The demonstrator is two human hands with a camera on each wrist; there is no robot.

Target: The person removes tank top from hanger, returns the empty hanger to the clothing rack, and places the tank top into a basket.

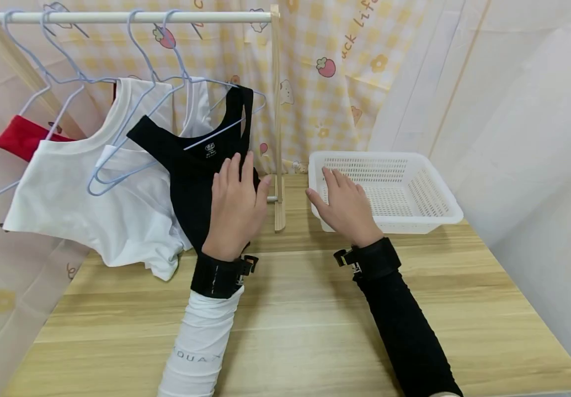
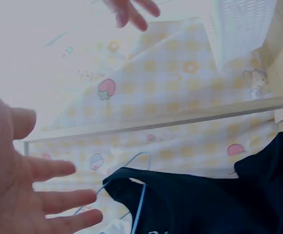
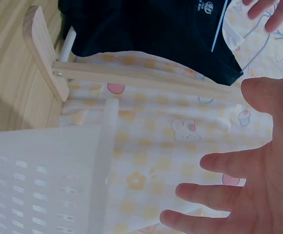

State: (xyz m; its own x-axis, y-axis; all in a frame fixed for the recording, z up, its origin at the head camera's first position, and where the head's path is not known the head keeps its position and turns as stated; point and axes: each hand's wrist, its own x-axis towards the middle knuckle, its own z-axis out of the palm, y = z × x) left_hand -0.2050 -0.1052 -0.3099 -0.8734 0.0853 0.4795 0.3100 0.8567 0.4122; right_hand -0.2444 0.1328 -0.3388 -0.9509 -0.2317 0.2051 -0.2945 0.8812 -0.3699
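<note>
My left hand (image 1: 235,207) is held up in front of a black tank top (image 1: 191,190), its fingers straight and holding nothing. The black top hangs from a blue hanger (image 1: 173,82) on the rack, one strap at the right of the hanger; whether the hand touches the cloth I cannot tell. My right hand (image 1: 347,209) is over the near left side of a white plastic basket (image 1: 444,201), fingers extended and spread. In the right wrist view that palm (image 3: 273,180) shows bare. The basket has slotted walls and nothing visible inside.
A wooden clothes rack (image 1: 101,17) stands at the left and back of the wooden table (image 1: 305,331). Left of the black top hang a white top (image 1: 81,182) and a red garment (image 1: 22,138) on blue hangers. A checked curtain (image 1: 335,110) covers the back.
</note>
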